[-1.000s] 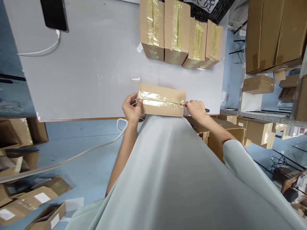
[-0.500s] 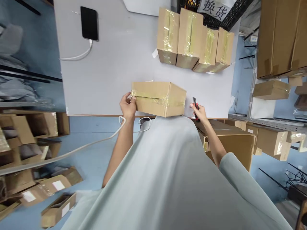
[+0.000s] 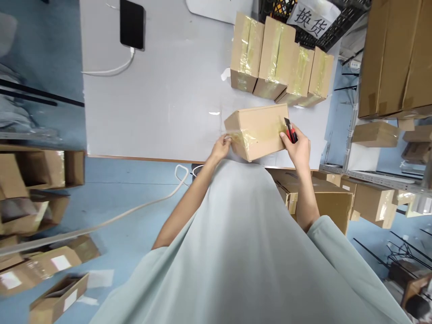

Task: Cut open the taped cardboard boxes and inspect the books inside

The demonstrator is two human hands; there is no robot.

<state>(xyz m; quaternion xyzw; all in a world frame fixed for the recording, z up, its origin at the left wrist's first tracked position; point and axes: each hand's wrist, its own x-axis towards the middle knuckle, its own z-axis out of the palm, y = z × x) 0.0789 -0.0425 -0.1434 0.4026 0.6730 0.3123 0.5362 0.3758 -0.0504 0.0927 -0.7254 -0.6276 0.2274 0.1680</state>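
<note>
We hold a taped cardboard box at the white table's near edge, left hand gripping its corner. Our right hand, closed around a red utility knife, presses the other end. Four taped boxes stand just beyond, a phone well apart.

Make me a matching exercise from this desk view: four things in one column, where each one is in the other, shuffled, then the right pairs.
Things:
1. box cutter
2. phone
3. tilted cardboard box
4. four taped boxes

Places:
A. in a row at the far side of the white table, by the black crate
B. between the left hand and the right hand, at the table's near edge
C. in the right hand, against the box's right end
D. far left part of the table, with a white cable plugged in

Pairs: 1-C, 2-D, 3-B, 4-A
</note>
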